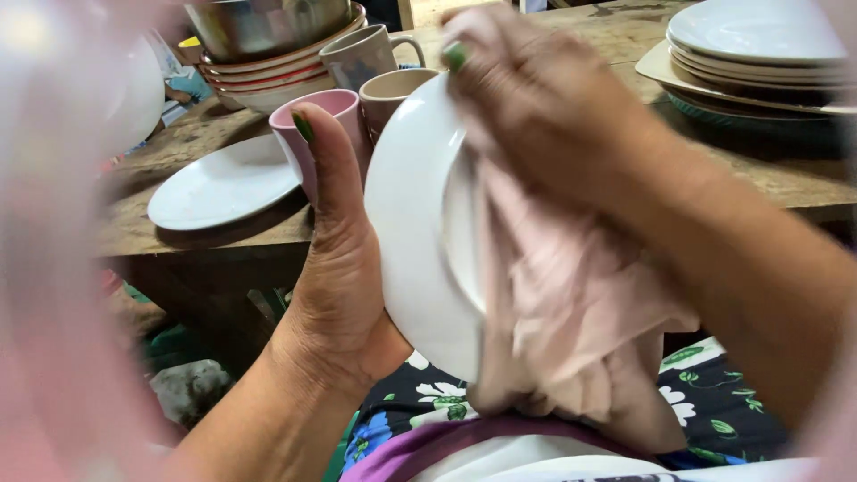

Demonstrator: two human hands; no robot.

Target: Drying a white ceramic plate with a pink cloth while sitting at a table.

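Pink cloth (571, 330) clenched by right hand (544, 98); left hand (335, 268) grips white plate (411, 223) rim.

packages: none | labels: none | signs: none | screens: none

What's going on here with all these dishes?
A person is holding a white plate on edge in the left hand, thumb up along its rim. The right hand presses a pale pink cloth against the plate's face. Behind, on a wooden table, sit another white plate, a pink cup, two more mugs, a pile of bowls and a stack of plates.
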